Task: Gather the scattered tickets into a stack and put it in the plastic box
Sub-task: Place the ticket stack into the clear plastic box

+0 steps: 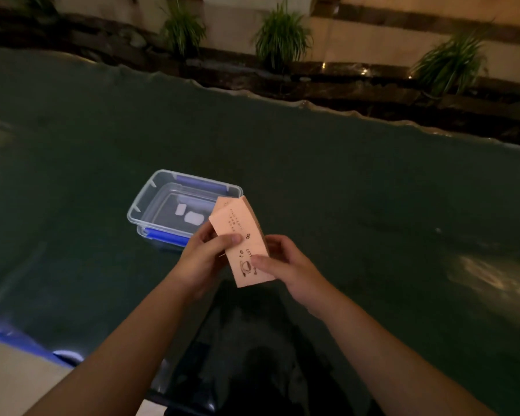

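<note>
Stack of pink tickets (243,244) held up in both hands above the dark green tabletop (357,205), near the middle of the view, tilted with its top end toward 11 o'clock. Printed on the top ticket: small lines of text, a cup drawing, a few letters too partly covered to read. Top ticket slid slightly askew from those beneath, a second edge showing along the upper end.

Left hand (206,259) closed on the stack's left side, thumb pressed across the face, fingers hidden behind. Right hand (285,265) pinching the lower right corner, thumb on the front, fingers curled around the right edge.

Clear plastic box (150,205) at 10 o'clock from the stack, resting on the tabletop, lid off, blue clips on its far and near long sides. Two pale patches visible through its bottom; cannot tell what they are. Stack's upper end overlapping the box's right corner in the view, yet held above it, not inside.

At 12 o'clock, beyond the tabletop's far edge, a dark ledge with three grassy plants (282,37). At 7 o'clock, a blurred blue-edged object (18,337).
</note>
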`<state>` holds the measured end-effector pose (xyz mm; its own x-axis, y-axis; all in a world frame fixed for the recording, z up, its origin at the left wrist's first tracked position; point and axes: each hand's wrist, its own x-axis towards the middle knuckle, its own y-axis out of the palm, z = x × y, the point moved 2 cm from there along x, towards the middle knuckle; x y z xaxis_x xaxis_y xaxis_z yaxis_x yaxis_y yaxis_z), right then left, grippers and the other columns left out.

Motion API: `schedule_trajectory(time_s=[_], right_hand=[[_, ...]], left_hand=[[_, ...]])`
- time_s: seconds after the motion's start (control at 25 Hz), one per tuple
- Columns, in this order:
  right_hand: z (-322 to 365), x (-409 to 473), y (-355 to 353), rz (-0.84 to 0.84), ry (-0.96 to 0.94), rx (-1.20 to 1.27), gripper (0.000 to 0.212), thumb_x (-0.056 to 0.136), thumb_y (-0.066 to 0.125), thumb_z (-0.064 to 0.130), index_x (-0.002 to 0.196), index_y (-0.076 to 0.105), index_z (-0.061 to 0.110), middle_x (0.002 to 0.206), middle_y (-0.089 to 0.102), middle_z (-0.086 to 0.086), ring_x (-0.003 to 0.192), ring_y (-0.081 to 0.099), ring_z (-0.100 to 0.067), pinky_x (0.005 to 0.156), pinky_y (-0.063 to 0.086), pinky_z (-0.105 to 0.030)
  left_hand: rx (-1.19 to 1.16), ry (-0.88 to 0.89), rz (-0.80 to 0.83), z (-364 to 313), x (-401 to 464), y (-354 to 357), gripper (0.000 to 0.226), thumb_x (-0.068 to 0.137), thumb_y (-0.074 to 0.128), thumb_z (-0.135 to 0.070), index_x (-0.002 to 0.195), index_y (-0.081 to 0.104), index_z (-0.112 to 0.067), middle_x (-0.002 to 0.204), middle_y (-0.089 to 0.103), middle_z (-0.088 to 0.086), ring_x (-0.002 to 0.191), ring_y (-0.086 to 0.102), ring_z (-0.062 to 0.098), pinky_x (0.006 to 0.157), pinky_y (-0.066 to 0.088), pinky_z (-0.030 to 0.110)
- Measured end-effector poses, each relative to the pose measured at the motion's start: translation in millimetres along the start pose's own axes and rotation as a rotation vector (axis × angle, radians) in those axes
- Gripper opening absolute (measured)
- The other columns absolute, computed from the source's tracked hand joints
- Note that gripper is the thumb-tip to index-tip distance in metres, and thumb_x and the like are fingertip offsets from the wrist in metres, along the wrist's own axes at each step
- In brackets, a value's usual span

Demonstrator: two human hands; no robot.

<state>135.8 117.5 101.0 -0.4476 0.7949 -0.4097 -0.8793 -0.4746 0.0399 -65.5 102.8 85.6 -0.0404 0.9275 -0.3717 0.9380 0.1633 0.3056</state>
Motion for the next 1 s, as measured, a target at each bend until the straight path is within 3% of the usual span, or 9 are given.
schedule_trajectory(time_s=[0.2,0.4,0.6,0.68,0.76,0.84,1.0], right_hand=[[38.2,34.4,39.5,-0.096,-0.062,-0.088,0.061,0.087,0.085,0.037,0.14,0.053,0.039,0.13,0.069,0.011,0.111,0.073,-0.008,0.079,0.066,-0.029],[55.2,75.3,88.2,-0.219,0.004,0.058,0.038,0.092,0.081,0.029,0.119,0.06,0.045,0.111,0.081,0.006,0.097,0.081,-0.012,0.073,0.068,-0.033],[70.2,116.5,132.9,-0.3,0.045,0.141,0.039,0.092,0.08,0.034,0.125,0.061,0.045,0.1,0.083,0.016,0.093,0.082,-0.009,0.074,0.068,-0.035],[74.9,131.4,148.8,-0.332,0.072,0.1,0.044,0.092,0.078,0.041,0.132,0.059,0.046,0.107,0.082,0.013,0.096,0.081,-0.011,0.076,0.069,-0.037],[74.9,144.5,159.8,-0.351,0.103,0.043,0.053,0.093,0.075,0.046,0.142,0.054,0.046,0.119,0.076,0.012,0.105,0.077,-0.014,0.085,0.068,-0.044],[72.3,157.8,168.1,-0.356,0.128,-0.02,0.057,0.095,0.071,0.051,0.147,0.05,0.045,0.117,0.071,0.014,0.11,0.073,-0.014,0.092,0.065,-0.049],[60.5,179.6,173.9,-0.376,0.199,-0.087,0.052,0.101,0.06,0.051,0.15,0.049,0.039,0.106,0.068,0.017,0.105,0.07,-0.012,0.094,0.063,-0.044]], left_hand=[[0.09,-0.033,0.043,-32.7,7.9,-35.3,0.076,0.064,0.086,-0.035,0.134,0.062,-0.015,0.121,0.076,0.015,0.115,0.072,0.036,0.098,0.055,0.056],[0.147,-0.097,0.142,-75.3,29.4,-80.5,0.057,0.082,0.08,-0.035,0.136,0.064,-0.022,0.12,0.078,0.012,0.111,0.075,0.032,0.087,0.06,0.047],[0.157,-0.172,0.188,-108.8,57.7,-134.4,0.041,0.091,0.073,-0.02,0.131,0.065,-0.021,0.114,0.08,0.01,0.104,0.078,0.028,0.075,0.065,0.037],[0.177,-0.179,0.148,-111.4,70.6,-149.3,0.037,0.093,0.072,-0.021,0.13,0.066,-0.023,0.116,0.08,0.009,0.103,0.079,0.025,0.074,0.066,0.036],[0.189,-0.196,0.115,-108.8,82.5,-157.3,0.037,0.094,0.071,-0.023,0.131,0.065,-0.025,0.118,0.079,0.008,0.103,0.079,0.025,0.075,0.066,0.039],[0.197,-0.222,0.081,-103.5,93.7,-162.9,0.039,0.095,0.07,-0.025,0.133,0.064,-0.025,0.12,0.077,0.009,0.105,0.077,0.027,0.08,0.066,0.042],[0.231,-0.287,0.04,-88.1,114.0,-166.2,0.035,0.096,0.067,-0.028,0.13,0.063,-0.028,0.116,0.077,0.007,0.104,0.076,0.026,0.085,0.064,0.046]])
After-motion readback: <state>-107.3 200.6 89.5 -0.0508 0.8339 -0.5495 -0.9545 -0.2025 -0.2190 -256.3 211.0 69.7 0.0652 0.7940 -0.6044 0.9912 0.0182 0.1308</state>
